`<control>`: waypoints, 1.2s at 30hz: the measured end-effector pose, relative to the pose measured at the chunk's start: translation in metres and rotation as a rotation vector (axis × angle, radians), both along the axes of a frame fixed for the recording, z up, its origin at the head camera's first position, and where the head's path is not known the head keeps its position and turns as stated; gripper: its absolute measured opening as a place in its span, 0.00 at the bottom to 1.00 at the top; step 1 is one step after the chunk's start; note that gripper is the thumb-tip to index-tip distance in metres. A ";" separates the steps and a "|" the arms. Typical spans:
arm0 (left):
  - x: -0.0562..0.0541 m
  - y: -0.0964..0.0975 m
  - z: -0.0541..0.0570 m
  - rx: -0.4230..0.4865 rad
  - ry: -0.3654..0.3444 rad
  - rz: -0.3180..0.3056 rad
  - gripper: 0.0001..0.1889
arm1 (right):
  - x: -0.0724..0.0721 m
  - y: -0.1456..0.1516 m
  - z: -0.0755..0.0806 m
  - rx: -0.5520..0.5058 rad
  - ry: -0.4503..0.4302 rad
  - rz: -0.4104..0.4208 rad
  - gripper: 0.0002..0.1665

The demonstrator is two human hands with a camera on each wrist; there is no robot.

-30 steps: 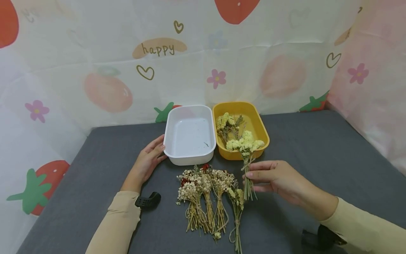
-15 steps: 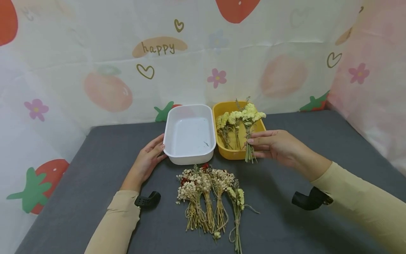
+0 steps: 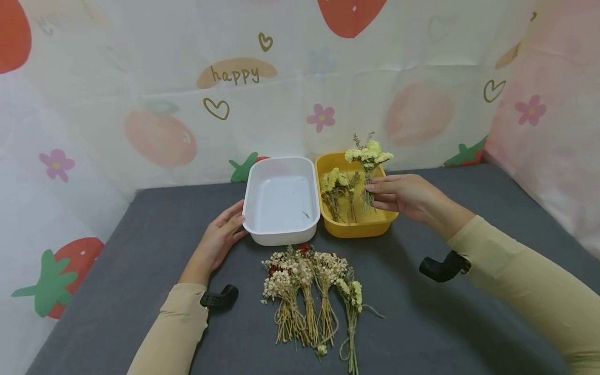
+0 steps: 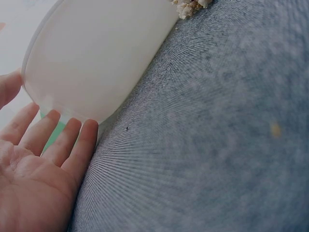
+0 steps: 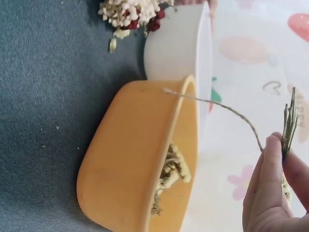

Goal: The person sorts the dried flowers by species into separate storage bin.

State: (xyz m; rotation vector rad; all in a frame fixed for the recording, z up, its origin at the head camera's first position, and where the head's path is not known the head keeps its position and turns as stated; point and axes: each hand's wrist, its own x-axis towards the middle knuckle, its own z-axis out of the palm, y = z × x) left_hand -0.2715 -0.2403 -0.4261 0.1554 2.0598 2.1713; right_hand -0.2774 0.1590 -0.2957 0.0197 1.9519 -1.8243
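My right hand (image 3: 414, 199) pinches a small bunch of dried yellow flowers (image 3: 369, 154) by its tied stems, heads up. It is over the right side of a yellow plastic tub (image 3: 358, 229). In the right wrist view the stem ends (image 5: 289, 121) poke out past the fingertips, and a loose twine end (image 5: 231, 108) dangles across the tub's rim. More yellow dried flowers (image 3: 334, 182) lie inside that tub. My left hand (image 3: 219, 240) rests against the left side of a white tub (image 3: 281, 237), fingers fairly straight, with the thumb at the rim in the left wrist view.
In front of the tubs, several bunches of cream dried flowers (image 3: 300, 276) with red bits lie side by side. A yellow bunch (image 3: 350, 297) lies at their right. A printed cloth (image 3: 281, 125) hangs behind the grey-covered table (image 3: 154, 234). A small dark scrap lies in the white tub.
My right hand has carried the yellow bunch up and away from the table's front, from before the yellow tub to above it. The left hand has stayed at the white tub.
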 end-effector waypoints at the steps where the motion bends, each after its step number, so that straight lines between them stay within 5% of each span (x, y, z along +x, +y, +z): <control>1: 0.000 0.000 0.000 -0.007 -0.001 -0.002 0.30 | -0.001 0.000 -0.001 0.004 0.000 -0.006 0.36; 36: 0.000 0.000 -0.002 0.000 0.013 0.003 0.31 | -0.044 -0.020 -0.046 0.207 -0.020 -0.087 0.30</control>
